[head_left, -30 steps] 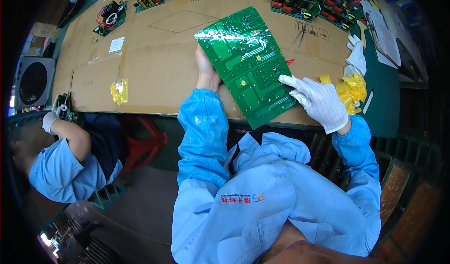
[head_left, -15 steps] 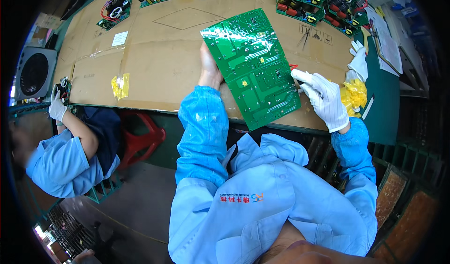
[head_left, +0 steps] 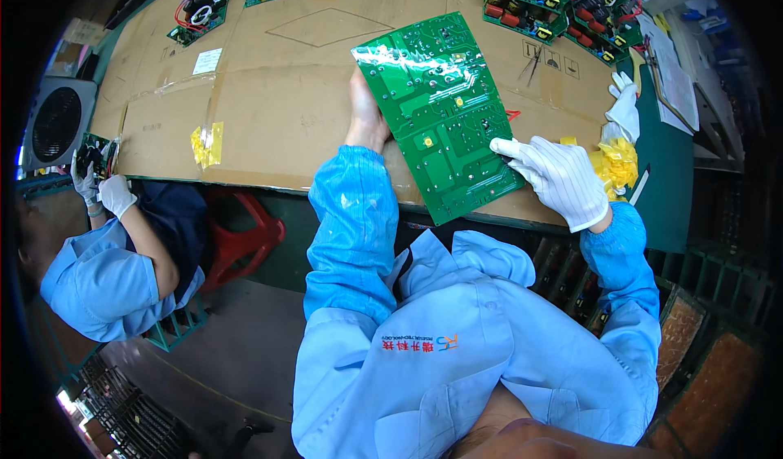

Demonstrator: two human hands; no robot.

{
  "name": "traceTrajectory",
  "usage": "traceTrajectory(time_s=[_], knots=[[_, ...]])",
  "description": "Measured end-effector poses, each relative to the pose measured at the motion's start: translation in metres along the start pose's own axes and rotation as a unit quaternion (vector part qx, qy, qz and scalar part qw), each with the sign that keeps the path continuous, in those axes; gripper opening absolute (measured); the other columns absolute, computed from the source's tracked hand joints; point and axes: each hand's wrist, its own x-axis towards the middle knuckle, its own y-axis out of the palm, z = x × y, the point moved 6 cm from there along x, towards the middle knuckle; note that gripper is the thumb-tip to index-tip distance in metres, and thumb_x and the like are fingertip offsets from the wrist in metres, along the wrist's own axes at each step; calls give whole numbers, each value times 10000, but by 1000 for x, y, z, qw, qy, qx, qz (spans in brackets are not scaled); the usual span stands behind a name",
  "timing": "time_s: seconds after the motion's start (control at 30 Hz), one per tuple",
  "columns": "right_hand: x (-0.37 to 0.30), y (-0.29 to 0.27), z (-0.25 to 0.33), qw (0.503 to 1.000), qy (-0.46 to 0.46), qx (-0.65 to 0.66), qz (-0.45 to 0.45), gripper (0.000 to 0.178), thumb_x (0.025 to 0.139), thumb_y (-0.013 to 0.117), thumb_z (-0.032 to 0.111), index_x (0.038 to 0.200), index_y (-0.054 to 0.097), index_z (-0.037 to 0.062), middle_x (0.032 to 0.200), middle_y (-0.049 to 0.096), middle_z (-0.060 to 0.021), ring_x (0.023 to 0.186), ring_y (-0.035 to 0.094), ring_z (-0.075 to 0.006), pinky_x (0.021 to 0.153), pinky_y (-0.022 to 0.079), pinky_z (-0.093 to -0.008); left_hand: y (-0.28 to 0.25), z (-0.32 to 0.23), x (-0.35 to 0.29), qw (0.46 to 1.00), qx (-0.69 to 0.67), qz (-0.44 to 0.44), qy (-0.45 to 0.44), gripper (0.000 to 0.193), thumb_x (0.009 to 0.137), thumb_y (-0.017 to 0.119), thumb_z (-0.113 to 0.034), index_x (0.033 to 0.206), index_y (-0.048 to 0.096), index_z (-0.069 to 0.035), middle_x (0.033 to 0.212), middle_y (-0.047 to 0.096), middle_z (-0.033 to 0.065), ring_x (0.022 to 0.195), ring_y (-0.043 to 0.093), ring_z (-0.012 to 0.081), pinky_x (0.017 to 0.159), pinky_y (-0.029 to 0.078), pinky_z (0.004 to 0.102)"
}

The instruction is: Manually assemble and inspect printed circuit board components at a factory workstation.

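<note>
A green circuit board (head_left: 444, 121) is raised over the cardboard-covered table, its solder side facing up. My bare left hand (head_left: 366, 110) is closed on the board's left edge, with its fingers hidden behind it. My right hand (head_left: 559, 178), in a white striped glove, holds nothing that I can see. Its index finger is stretched out onto the board's face near the right edge, and the other fingers are partly hidden. A bit of red wire (head_left: 512, 115) sticks out past that edge.
Several assembled boards (head_left: 522, 6) are stacked at the far right; others (head_left: 200, 15) lie far left. A white glove (head_left: 624, 108) and yellow tape pieces (head_left: 617, 165) lie to the right. Tweezers (head_left: 534, 63) rest on the cardboard (head_left: 277, 76). At left a co-worker (head_left: 122, 263) handles a board beside a fan (head_left: 57, 121).
My right hand has moved from the board's right edge onto its face, index finger leading. The board has shifted very slightly. The co-worker's two gloved hands now show at their board.
</note>
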Motion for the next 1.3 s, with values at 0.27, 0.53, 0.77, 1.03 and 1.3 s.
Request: traceTrajectory(time_s=[0.27,0.53,0.77,1.03,1.3], knots=[[16,-21,-1,978,19,174,-114,332,938,676,220,1268,699,246,782,655,-35,702,661,-252,588,509,-365,8,-3,-6,1000,-8,-5,-7,573,1050,358,-461,1295,593,1,1229,671,197,1082,687,331,915,595,497],[62,-7,47,998,-44,49,-12,355,923,683,255,1279,676,261,717,580,-29,625,627,-227,522,472,-366,3,0,-2,1000,-26,0,-15,553,1047,367,-457,1256,611,-6,1202,680,190,1057,693,304,913,595,475],[66,-1,51,997,-67,2,39,395,932,666,294,1326,640,281,717,564,-19,571,589,-229,499,444,-368,4,1,-4,999,-38,0,-19,540,1051,362,-450,1237,620,-14,1186,687,176,1047,695,290,911,595,461],[70,5,48,993,-112,-25,5,420,916,684,290,1334,644,288,686,535,-19,559,572,-221,486,421,-370,-1,5,1,998,-55,-1,-14,534,1051,359,-449,1224,629,-21,1162,698,167,1022,702,284,900,598,452],[82,-18,34,974,-29,196,-111,314,932,687,223,1243,705,261,916,727,-49,745,699,-262,611,552,-358,4,6,0,996,-78,21,-33,550,1049,337,-455,1214,626,-17,1142,700,175,1019,707,291,893,602,458]])
